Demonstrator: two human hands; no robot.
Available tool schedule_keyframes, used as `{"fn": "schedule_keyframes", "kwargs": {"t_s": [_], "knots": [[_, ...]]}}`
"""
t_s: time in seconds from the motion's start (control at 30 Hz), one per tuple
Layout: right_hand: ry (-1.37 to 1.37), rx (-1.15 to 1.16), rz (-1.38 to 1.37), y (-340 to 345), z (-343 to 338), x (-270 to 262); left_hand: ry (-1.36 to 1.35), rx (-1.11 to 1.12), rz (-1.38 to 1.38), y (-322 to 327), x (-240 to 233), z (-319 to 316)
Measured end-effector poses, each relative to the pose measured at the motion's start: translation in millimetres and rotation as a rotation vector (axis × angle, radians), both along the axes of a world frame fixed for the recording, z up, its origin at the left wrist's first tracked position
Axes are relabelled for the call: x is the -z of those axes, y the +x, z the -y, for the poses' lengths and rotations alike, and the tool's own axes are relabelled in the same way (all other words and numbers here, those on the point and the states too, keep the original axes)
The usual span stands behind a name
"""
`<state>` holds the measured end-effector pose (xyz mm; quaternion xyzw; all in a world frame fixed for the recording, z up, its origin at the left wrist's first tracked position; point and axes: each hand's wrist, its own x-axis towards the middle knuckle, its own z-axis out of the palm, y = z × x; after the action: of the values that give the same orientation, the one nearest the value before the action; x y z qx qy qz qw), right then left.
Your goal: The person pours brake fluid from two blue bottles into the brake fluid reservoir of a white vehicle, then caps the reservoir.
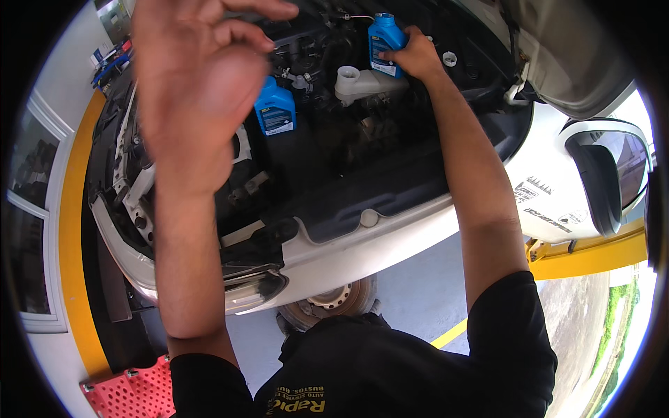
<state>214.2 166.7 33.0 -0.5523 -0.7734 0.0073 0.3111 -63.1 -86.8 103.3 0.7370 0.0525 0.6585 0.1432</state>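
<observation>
My right hand (418, 55) grips a blue plastic bottle (385, 49) around its side, upright and with its mouth uncapped. The bottle stands over a translucent white fluid reservoir (376, 85) whose round filler neck (347, 74) is uncovered. A second blue bottle (277, 112) of the same kind rests upright on a dark surface in the engine bay, its top partly hidden by my left hand (201, 89). That hand is raised close to the camera and blurred, fingers apart, with nothing seen in it. Right of my right hand lies a small white cap (449, 59).
The engine bay belongs to a white vehicle with a raised hood (580, 52); its fender (366, 261) runs before me, above a wheel (329, 303). A side mirror (609, 172) juts out at right. A red perforated panel (130, 389) and yellow lift parts (590, 253) stand lower down.
</observation>
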Motion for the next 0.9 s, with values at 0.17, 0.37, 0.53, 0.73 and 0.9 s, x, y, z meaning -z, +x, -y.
{"fn": "schedule_keyframes", "kwargs": {"t_s": [0.17, 0.37, 0.53, 0.73, 0.9], "knots": [[-0.057, -0.008, 0.014, 0, 0, -4, -0.523, -0.777, -0.698, 12, 87, -63], [-0.074, -0.049, -0.009, -5, 4, -2, -0.927, -0.508, -1.326, 9, 117, -64], [-0.137, -0.101, -0.036, -7, 10, -4, -0.914, -0.473, -1.211, -1, 130, -73], [-0.208, -0.156, 0.011, -13, 14, -6, -0.917, -0.470, -1.234, -3, 130, -76], [-0.202, -0.244, 0.007, -14, 14, -1, -0.849, -0.506, -1.087, 1, 129, -75]]}}
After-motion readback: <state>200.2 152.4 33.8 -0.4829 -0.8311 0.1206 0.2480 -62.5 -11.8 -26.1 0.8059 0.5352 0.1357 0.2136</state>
